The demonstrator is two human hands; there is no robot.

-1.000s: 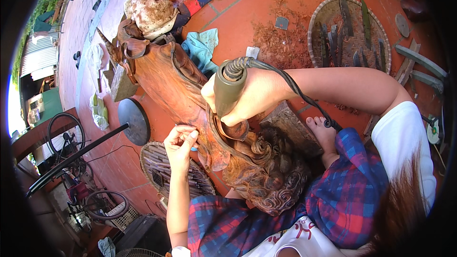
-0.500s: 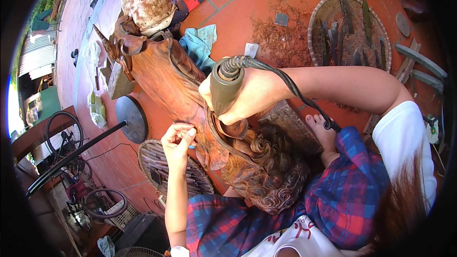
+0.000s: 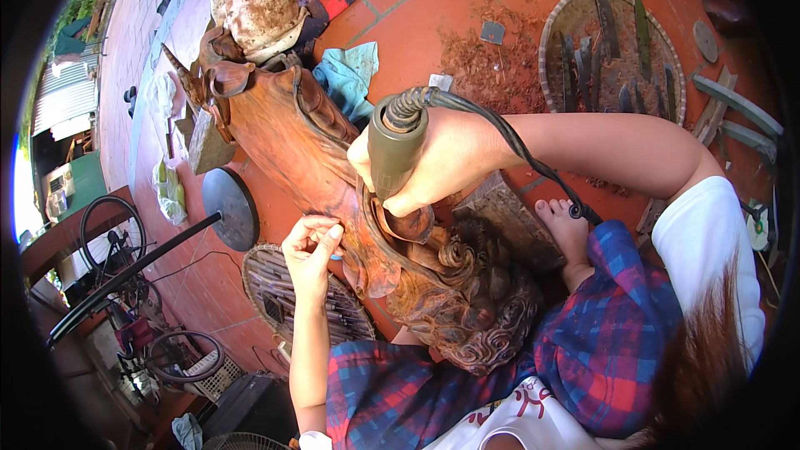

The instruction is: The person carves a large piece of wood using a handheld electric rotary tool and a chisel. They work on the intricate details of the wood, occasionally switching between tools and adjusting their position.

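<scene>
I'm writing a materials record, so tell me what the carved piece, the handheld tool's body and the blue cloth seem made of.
Carved piece: apparently wood, smoothed, with a slight sheen; reddish-brown grain streaks run along it.
Handheld tool: olive-grey body, perhaps plastic or coated metal; its even surface leaves that open.
Blue cloth: matte fabric, judging by its soft folds; fibre unclear.

The right hand (image 3: 450, 154) grips a corded power tool (image 3: 395, 157) over the wood carving (image 3: 279, 125), and the left hand (image 3: 312, 243) rests lightly at the carving's left edge. A blue cloth (image 3: 348, 79) lies just right of the carving, a round tray (image 3: 612, 87) farther right, and a dark disc (image 3: 232, 210) on a pole (image 3: 177, 248) to its left.
</scene>
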